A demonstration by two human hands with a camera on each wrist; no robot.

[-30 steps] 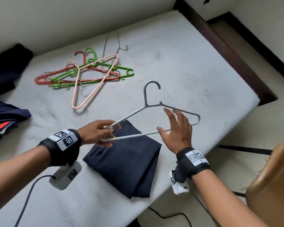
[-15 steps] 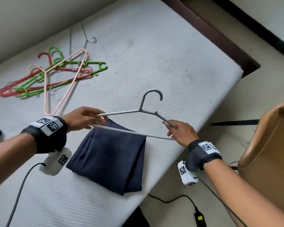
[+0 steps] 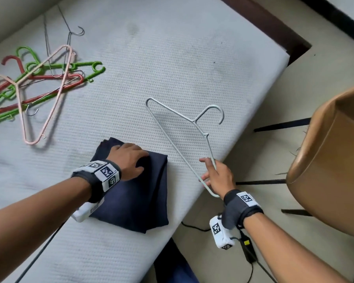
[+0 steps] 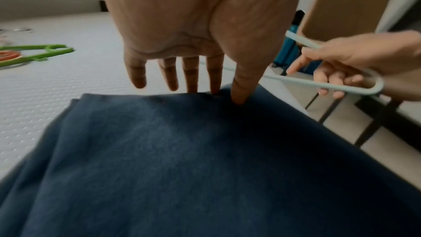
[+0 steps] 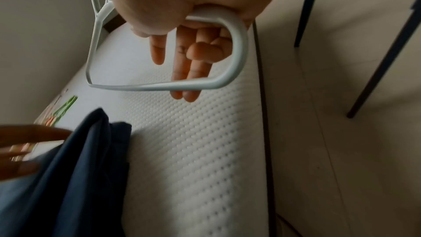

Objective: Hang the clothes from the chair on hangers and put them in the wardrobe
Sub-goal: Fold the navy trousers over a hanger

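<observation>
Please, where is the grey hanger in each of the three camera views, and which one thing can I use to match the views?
Head: the grey hanger is right of centre, above the mattress edge, its lower corner held by the right hand.
Left wrist: far right, only the rounded corner in that hand.
Right wrist: upper centre, looped around the fingers.
Shared landmark: the folded navy garment, low in every view.

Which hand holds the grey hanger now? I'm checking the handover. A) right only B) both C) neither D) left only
A: the right hand alone grips one end of the grey hanger, while the left hand rests on the folded navy cloth.
</observation>
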